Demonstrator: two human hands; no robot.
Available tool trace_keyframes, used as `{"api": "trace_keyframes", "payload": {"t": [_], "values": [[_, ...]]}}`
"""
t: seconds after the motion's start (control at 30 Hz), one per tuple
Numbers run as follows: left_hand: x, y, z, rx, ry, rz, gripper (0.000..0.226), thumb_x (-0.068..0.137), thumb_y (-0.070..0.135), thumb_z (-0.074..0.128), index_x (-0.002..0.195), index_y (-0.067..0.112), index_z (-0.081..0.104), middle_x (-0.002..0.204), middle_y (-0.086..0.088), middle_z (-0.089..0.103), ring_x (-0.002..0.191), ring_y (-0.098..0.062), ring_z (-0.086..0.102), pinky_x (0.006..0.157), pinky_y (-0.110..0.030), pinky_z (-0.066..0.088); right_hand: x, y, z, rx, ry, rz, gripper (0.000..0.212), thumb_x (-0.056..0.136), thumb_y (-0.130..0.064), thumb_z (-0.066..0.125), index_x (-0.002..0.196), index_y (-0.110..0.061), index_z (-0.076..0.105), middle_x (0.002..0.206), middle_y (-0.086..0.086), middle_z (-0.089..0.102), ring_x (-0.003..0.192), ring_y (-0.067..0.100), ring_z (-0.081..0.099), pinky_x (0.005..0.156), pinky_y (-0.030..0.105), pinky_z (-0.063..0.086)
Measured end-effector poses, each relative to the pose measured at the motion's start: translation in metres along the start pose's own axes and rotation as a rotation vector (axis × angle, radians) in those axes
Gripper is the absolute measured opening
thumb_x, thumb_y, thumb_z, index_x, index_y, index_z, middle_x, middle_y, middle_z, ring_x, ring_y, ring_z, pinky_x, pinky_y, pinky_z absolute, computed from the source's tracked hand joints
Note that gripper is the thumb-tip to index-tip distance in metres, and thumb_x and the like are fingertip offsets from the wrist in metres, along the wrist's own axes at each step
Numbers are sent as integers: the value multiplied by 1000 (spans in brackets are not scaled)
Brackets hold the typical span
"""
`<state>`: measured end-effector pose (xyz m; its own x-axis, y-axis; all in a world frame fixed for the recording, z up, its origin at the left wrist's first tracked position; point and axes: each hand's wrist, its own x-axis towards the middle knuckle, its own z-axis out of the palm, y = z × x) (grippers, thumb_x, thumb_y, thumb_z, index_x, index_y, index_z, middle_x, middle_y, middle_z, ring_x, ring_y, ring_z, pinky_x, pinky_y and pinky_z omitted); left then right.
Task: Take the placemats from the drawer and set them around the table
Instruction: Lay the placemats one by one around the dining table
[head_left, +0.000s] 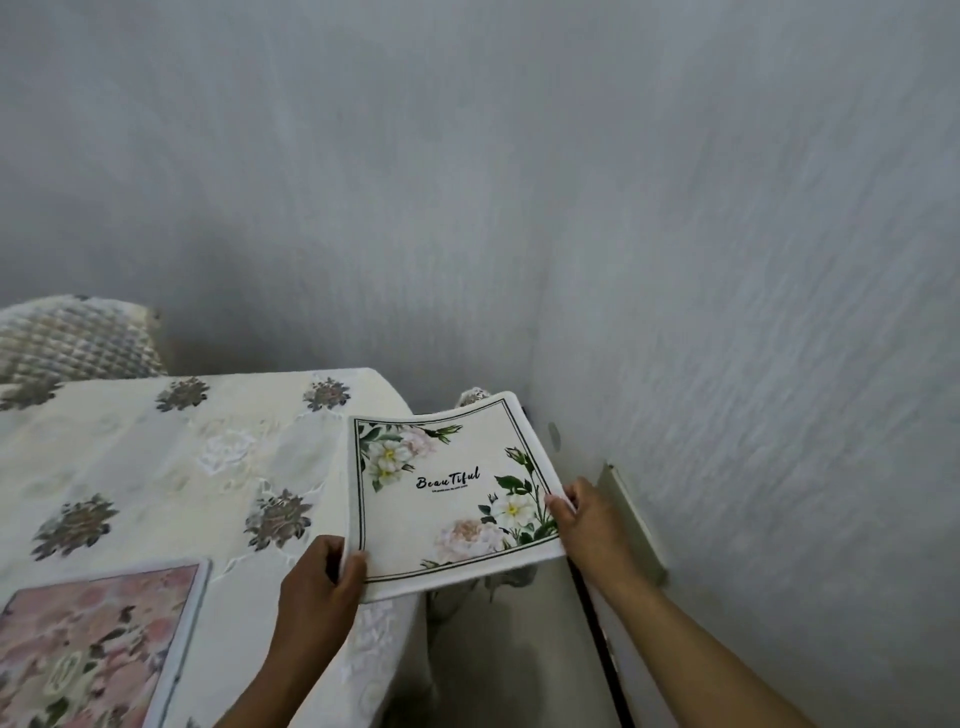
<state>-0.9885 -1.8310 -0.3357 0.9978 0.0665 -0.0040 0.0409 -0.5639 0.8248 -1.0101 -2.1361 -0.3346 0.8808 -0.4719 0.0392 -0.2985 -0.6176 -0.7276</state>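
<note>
A white placemat (447, 493) printed with flowers and the word "Beautiful" hangs in the air over the right edge of the table (156, 467), partly past it. My left hand (317, 592) pinches its near left corner. My right hand (587, 525) grips its near right corner. A pink floral placemat (88, 649) lies flat on the table at the near left. The table wears a cream cloth with grey-brown flower motifs. No drawer is in view.
A textured grey-white wall (727, 260) stands close on the right and behind the table. A chair back with a woven cover (78, 338) shows at the far left. A narrow floor gap (493, 649) runs between table and wall.
</note>
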Motion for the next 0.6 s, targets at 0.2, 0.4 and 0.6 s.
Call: {"api": "trace_keyframes", "payload": {"t": [0.2, 0.4, 0.6], "values": [[54, 1, 24, -5, 153, -133, 15, 89, 23, 63, 77, 23, 55, 68, 0, 60, 65, -13, 55, 58, -30, 39, 119, -16, 43, -20, -130, -172, 28, 91, -28, 62, 70, -18, 46, 64, 0, 54, 62, 22, 52, 54, 30, 38], [79, -7, 59, 12, 403, -339, 15, 90, 27, 63, 77, 24, 55, 69, 1, 61, 65, -15, 57, 59, -33, 44, 234, -45, 115, -26, -415, -436, 29, 92, -23, 63, 70, -19, 43, 62, -7, 47, 57, 13, 44, 50, 26, 27], [63, 6, 108, 2, 622, -546, 17, 91, 27, 61, 77, 22, 52, 68, -2, 58, 63, -15, 54, 56, -31, 41, 291, -76, 178, -123, -701, -669, 23, 92, -26, 61, 78, -12, 51, 72, 5, 58, 68, 25, 53, 57, 32, 33]]}}
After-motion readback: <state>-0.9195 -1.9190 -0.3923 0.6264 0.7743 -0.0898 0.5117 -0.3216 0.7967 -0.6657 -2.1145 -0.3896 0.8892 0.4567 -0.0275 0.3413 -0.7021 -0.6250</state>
